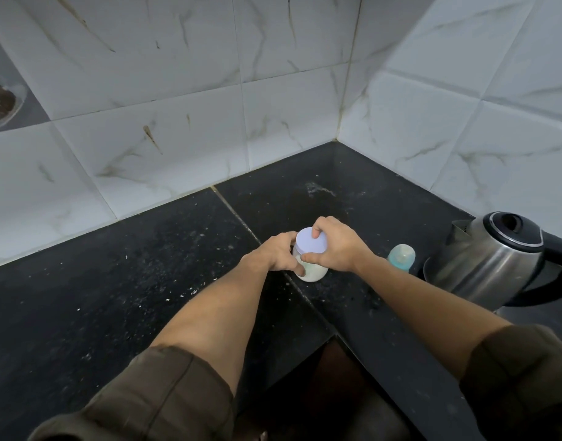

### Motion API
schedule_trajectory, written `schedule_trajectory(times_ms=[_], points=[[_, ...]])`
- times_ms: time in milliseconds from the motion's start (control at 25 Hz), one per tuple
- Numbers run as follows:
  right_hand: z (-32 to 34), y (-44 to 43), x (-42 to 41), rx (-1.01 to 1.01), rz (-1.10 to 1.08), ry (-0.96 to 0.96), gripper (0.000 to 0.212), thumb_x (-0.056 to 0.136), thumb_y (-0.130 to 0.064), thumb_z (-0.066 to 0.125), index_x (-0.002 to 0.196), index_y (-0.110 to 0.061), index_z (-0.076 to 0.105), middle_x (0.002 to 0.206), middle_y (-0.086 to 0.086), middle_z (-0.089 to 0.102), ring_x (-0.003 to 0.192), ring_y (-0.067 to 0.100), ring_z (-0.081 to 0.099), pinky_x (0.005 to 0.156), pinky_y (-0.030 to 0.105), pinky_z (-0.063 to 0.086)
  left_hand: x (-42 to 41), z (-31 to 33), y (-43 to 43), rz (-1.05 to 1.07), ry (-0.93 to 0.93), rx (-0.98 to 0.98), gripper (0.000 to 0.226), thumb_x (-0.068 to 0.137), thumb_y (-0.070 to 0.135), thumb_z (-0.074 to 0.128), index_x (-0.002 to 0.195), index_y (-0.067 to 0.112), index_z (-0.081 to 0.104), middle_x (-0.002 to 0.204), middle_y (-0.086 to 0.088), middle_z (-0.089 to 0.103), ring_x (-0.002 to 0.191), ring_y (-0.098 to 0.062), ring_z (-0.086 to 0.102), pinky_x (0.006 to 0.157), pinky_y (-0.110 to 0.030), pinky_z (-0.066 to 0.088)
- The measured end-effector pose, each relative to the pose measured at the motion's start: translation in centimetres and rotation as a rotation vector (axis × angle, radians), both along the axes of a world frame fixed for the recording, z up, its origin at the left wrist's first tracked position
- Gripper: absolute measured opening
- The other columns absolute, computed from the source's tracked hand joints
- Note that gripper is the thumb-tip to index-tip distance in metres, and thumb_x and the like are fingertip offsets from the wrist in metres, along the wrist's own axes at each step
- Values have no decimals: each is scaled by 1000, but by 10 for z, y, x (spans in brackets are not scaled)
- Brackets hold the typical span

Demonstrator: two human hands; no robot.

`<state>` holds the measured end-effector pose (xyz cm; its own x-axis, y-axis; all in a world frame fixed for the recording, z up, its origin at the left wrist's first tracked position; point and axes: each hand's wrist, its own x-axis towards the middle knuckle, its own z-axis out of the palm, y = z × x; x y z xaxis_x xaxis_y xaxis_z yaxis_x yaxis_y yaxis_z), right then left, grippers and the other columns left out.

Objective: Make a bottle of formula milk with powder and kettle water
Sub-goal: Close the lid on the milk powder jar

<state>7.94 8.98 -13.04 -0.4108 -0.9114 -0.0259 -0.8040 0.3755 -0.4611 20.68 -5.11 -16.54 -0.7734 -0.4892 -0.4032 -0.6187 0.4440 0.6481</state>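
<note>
A clear jar (314,272) of pale powder stands on the black counter (146,281), capped by a white round lid (310,240). My left hand (278,253) grips the jar's side from the left. My right hand (333,245) curls over the lid, fingers at its far rim and thumb at its near rim. A baby bottle (401,256) with a blue-green top stands just right of my right wrist. A steel kettle (489,259) with a black lid and handle sits at the right edge.
White marble-look tiled walls (209,90) meet in a corner behind the counter. The L-shaped counter's front edge (384,361) drops to a dark gap below. A round dish (2,103) shows at the far left. White specks dot the counter.
</note>
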Motion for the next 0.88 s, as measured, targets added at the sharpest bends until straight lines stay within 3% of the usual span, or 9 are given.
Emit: schedule_trajectory(times_ms=[240,360,520,720,800,840,880], points=[[-3,0,7,4,-75,21,72,73,-54,88,129,-27,51,131,-2,53,111,22,57,87,35,55,-2,-2,11,61,90,-29,89,59,31,99,135,28,54,125,4,64,119,-22,58,107,-47,48],[2,0,8,83,-107,103,82,72,-69,81,138,-27,54,129,-1,52,110,25,61,87,38,54,-1,-4,14,83,102,-49,86,60,32,98,134,29,55,123,5,65,118,-22,60,105,-47,49],[12,4,4,137,-119,189,83,66,-92,58,115,-26,65,109,-5,57,93,21,63,79,40,56,1,-2,15,92,111,-60,86,56,36,99,132,31,58,118,7,68,112,-21,62,102,-48,52],[18,14,-6,76,-107,284,61,86,-76,57,69,-18,58,83,-4,60,75,18,60,67,36,52,2,-1,14,105,121,-68,87,47,42,99,125,36,60,113,10,69,109,-20,63,100,-47,53],[17,12,-6,6,-47,238,43,86,-65,66,77,-23,59,94,-6,58,82,16,58,73,37,54,1,1,13,89,117,-76,87,49,40,99,126,35,59,114,9,68,110,-20,63,100,-48,53],[17,10,-5,-6,-9,183,34,84,-57,72,92,-26,62,107,-7,58,94,16,58,81,38,55,0,1,12,80,113,-78,86,52,39,99,127,33,59,116,8,68,110,-20,63,101,-47,52],[19,7,-2,29,35,132,41,81,-50,76,113,-28,62,123,-8,57,109,16,56,91,40,54,-1,1,11,73,109,-79,85,54,37,100,129,31,58,118,8,68,111,-21,63,101,-47,52]])
